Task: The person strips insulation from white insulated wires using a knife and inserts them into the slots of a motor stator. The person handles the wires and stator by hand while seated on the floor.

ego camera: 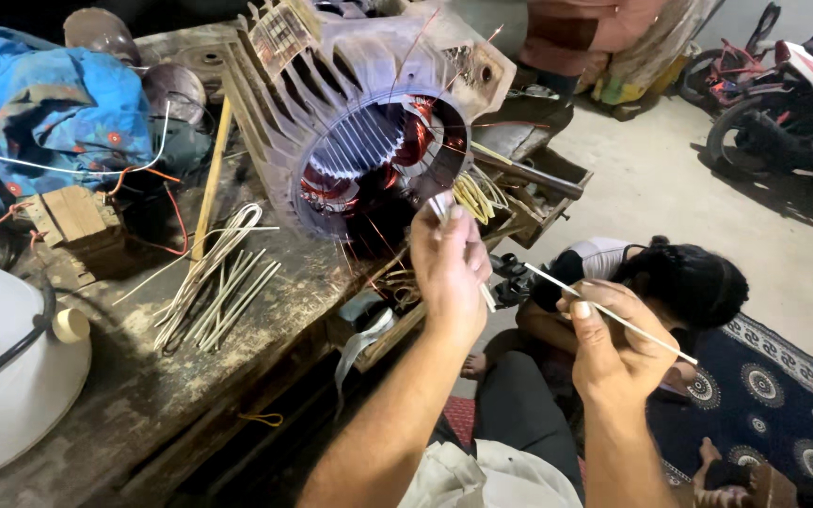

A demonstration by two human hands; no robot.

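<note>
A large finned motor housing lies on its side on the wooden bench, its open bore showing copper windings and white slot strips. My left hand is raised just in front of the bore and pinches a small white strip at the fingertips. Lower right, my right hand grips a thin white stick that slants from upper left to lower right.
Several white strips and a wooden stick lie on the bench. A blue cloth, wood block and white basin sit left. Another person crouches on the floor by a patterned rug. A motorcycle stands far right.
</note>
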